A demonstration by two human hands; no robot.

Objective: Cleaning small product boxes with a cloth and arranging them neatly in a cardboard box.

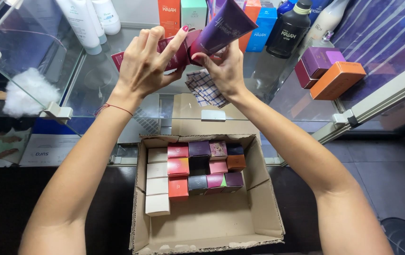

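A dark red tube is being gripped by the left hand, whose fingers are lying spread along its side above the glass shelf. A purple tube is being grasped at its lower end by the right hand, with the fingers clenched around the cap end, which is being pressed against the end of the red tube. A checked cloth is being pinned under the right hand, its loose part hanging just below the palm and over the shelf.

Below the hands, an open cardboard box is being shown on the dark floor, with small cartons in red, pink, purple, orange and white being kept in rows in its far half. The near half of the box is being left bare down to the cardboard.

On the shelf, white bottles are being displayed at the far left, and a black bottle is standing to the right of the purple tube. An orange box is lying beside a purple box at the right end of the shelf, the two touching. A white fluffy duster is resting at the left, behind the glass edge.
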